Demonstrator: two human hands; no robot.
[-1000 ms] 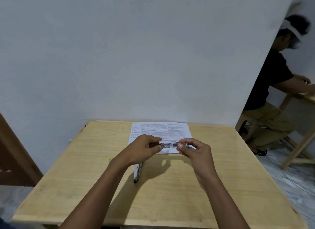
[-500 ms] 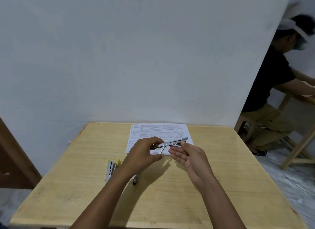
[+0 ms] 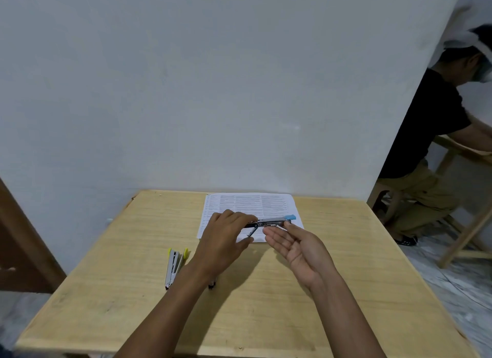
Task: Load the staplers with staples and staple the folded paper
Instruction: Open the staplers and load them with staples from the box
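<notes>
My left hand [image 3: 226, 237] grips the rear end of a small metal stapler [image 3: 274, 221] with a blue tip, held level above the printed paper [image 3: 247, 204]. A thin metal part hangs down from the stapler's hinge. My right hand [image 3: 295, 247] lies palm up, fingers spread, just under the stapler's front end, with the thumb near its underside. A second stapler [image 3: 175, 264] with yellow tips lies opened on the wooden table [image 3: 332, 291], left of my left forearm. A dark object [image 3: 212, 285] peeks out beneath my left wrist.
A white wall rises directly behind the table. At the right, another person [image 3: 431, 144] in a black shirt sits at a separate wooden table [image 3: 463, 149]. A brown door edge [image 3: 21, 251] stands at the left.
My right hand let go of the stapler's front end and turned palm up beneath it. The stapler rose slightly; its blue tip now shows. The yellow stapler came into view.
</notes>
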